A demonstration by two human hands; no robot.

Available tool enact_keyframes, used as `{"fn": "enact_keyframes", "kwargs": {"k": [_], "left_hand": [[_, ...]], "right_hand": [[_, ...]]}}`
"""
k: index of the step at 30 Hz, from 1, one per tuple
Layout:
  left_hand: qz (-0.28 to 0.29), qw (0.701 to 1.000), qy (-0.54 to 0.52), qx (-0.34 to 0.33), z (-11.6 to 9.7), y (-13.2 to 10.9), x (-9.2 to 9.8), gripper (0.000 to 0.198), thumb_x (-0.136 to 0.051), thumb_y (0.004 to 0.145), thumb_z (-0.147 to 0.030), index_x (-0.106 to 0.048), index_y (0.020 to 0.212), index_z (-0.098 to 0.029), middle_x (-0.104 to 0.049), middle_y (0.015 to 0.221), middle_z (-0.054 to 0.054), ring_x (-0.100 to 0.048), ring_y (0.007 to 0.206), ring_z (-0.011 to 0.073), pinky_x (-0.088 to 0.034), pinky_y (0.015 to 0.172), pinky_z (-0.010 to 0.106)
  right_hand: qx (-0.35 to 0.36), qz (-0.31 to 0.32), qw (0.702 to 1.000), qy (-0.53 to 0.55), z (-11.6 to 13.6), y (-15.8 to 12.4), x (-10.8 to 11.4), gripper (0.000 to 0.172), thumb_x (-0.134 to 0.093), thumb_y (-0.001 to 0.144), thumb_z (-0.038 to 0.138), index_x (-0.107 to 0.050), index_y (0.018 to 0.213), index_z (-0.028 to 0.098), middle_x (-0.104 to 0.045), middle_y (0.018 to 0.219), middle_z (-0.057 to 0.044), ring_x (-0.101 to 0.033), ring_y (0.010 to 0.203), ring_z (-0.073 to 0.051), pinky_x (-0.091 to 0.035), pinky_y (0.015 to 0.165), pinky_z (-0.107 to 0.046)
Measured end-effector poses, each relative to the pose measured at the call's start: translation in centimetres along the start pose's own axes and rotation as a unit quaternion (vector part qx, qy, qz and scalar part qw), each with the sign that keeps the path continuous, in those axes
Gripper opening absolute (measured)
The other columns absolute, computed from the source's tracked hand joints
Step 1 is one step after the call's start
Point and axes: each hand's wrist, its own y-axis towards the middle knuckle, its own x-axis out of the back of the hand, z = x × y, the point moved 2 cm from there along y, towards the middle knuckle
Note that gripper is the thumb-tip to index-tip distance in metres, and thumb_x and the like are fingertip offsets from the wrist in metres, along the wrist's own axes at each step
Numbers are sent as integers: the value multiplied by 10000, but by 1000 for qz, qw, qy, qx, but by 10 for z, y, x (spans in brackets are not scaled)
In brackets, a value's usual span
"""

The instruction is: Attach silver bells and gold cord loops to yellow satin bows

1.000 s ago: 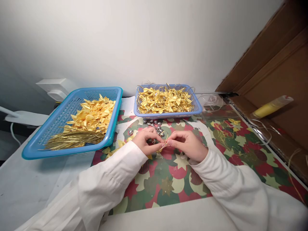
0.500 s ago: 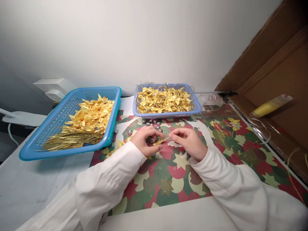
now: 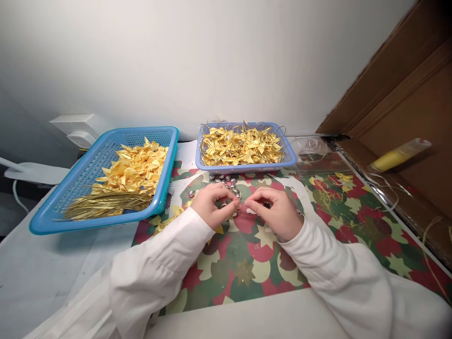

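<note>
My left hand is closed, with thumb and forefinger pinched together just in front of the silver bells. A thin gold cord curves up beside its fingertips and seems gripped there; the rest of it is hidden behind the hand. A short gap to the right, my right hand is also pinched, its fingertips pointing at the left ones. Whatever it holds is too small to make out. Yellow ribbon petals lie on the table by my left wrist.
At the left stands a blue basket of yellow ribbon petals and gold cords. Behind my hands, a smaller blue basket holds finished-looking gold ribbon pieces. Loose yellow threads lie at the right, near a cardboard wall and a yellow tube.
The left thumb and forefinger have closed from a spread position. A yellow ribbon piece and strand that showed between the hands are now mostly hidden. The right fingertips have dipped slightly.
</note>
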Motion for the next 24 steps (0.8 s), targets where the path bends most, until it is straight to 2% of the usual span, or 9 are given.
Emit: {"fn": "enact_keyframes", "kwargs": {"k": [6,10,15,24], "left_hand": [[0,997,53,55,8,1,3,141,-595,688,-246,-654,602,-151,-458,538,-21,-456,542,112,-371,547,243],[8,993,115,37,9,1,4,134,-593,677,-243,-676,606,-165,-452,521,-22,-457,540,117,-368,548,245],[21,984,175,32,9,1,4,142,-589,674,-255,-695,620,-178,-513,560,12,-465,582,150,-376,592,280],[38,982,178,46,9,0,4,116,-587,642,-269,-652,596,-184,-493,569,7,-467,590,158,-383,597,283]], "right_hand": [[14,-30,999,-15,0,2,1,127,-627,754,232,-650,650,164,-616,633,-26,-536,593,-135,-427,539,-255],[16,-44,999,-28,-2,2,2,135,-630,753,249,-650,649,165,-610,632,-27,-523,581,-134,-424,528,-257],[23,-75,996,-52,0,1,5,130,-629,751,238,-649,644,168,-621,639,-24,-521,578,-133,-432,536,-258],[26,-97,993,-56,-1,2,8,115,-620,756,225,-647,659,170,-630,652,-25,-545,598,-142,-444,554,-268]]}}
